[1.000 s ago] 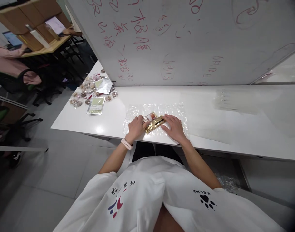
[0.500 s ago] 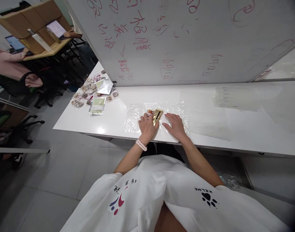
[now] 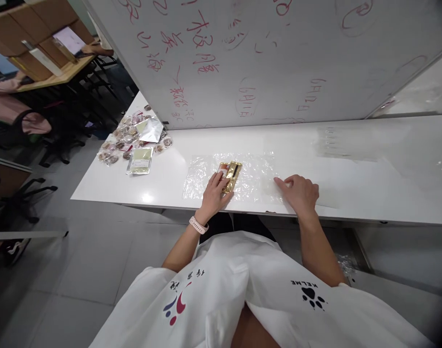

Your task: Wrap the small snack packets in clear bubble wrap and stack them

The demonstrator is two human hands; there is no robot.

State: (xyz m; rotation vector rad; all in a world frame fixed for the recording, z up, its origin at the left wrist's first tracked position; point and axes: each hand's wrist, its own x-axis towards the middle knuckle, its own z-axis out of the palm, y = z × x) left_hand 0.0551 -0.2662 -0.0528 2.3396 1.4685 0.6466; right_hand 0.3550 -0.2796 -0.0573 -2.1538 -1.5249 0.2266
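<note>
A sheet of clear bubble wrap [image 3: 257, 169] lies flat near the front edge of the white table. On its left half are a shiny gold sachet [image 3: 233, 174] with a black stripe and, beside it, a brown-and-white packet [image 3: 223, 169], partly covered by my fingers. My left hand [image 3: 212, 194] rests over both with fingers stretched out and the thumb along the gold sachet's lower end. At the wrap's right edge, my right hand [image 3: 301, 193] is closed, thumb and bent index finger pinching the margin of the sheet.
A heap of small wrapped brown items [image 3: 114, 150] covers the table's left end, with a green pouch [image 3: 140, 161] and a silver pouch [image 3: 151, 130]. Thin clear plastic sheets [image 3: 347, 145] lie to the right. A whiteboard [image 3: 278, 63] stands behind. People sit at a desk [image 3: 66, 75] far left.
My right hand has moved right, from open beside the gold sachet to closed at the wrap's right edge. My left hand stays on the packets. The view has shifted slightly.
</note>
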